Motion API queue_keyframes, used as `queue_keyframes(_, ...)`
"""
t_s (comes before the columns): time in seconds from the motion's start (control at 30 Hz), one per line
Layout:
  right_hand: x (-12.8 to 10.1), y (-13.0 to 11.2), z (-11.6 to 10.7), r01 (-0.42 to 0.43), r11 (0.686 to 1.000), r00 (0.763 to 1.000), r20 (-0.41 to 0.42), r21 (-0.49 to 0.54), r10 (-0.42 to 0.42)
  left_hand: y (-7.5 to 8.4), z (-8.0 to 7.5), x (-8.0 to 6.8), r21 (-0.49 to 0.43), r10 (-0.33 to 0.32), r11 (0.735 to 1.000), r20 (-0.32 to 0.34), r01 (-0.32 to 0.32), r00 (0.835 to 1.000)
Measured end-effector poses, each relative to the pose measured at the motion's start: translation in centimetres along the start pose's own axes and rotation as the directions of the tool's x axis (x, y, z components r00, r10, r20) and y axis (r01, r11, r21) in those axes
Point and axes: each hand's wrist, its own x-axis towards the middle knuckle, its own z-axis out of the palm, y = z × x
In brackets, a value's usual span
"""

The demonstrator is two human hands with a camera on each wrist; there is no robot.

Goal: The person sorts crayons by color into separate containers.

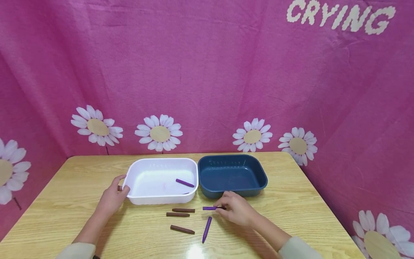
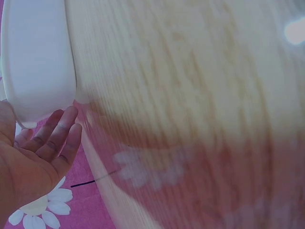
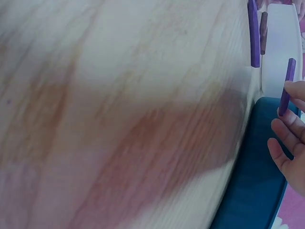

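Note:
My right hand [image 1: 237, 210] pinches a purple crayon [image 1: 209, 208] between thumb and finger, just in front of the dark blue tray [image 1: 263, 183]. In the right wrist view the held crayon [image 3: 288, 83] slants upward from the fingertips, with the other fingers loosely curled. My left hand [image 1: 112, 198] holds the white tray [image 1: 152, 200] at its left end, thumb at the rim near the front corner. Inside the white tray lies a purple crayon [image 1: 185, 183]; a sliver of another shows behind its front wall. Another purple crayon [image 1: 207, 229] lies on the table.
Three brown crayons, the back one [image 1: 183, 210], the middle one [image 1: 178, 214] and the front one [image 1: 182, 229], lie on the wooden table [image 1: 142, 233] before the white tray. Both trays stand side by side. A pink flowered cloth [image 1: 207, 79] hangs behind the table.

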Motion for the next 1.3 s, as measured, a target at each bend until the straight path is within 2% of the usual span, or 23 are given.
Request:
queue_keyframes(0.33,0.8,-0.9,-0.3,-0.042,0.999,0.999,-0.010,-0.001,0.042,0.0,0.0,0.0,-0.004,-0.007,1.000,0.005,0.007,1.000)
queue_keyframes(0.67,1.6,-1.1,-0.4,0.008,0.999,0.998,-0.060,-0.037,-0.010,0.1,-0.1,-0.1,-0.012,-0.013,1.000,0.014,0.014,1.000)
queue_keyframes(0.83,1.9,-1.5,-0.8,-0.007,1.000,0.997,-0.076,-0.011,0.006,0.1,-0.1,-0.2,-0.008,-0.006,1.000,0.010,0.006,1.000)
queue_keyframes(1.3,3.2,-2.7,-1.3,-0.037,0.999,0.998,-0.047,0.002,0.037,0.0,0.0,0.0,-0.011,-0.014,1.000,0.015,0.014,1.000)
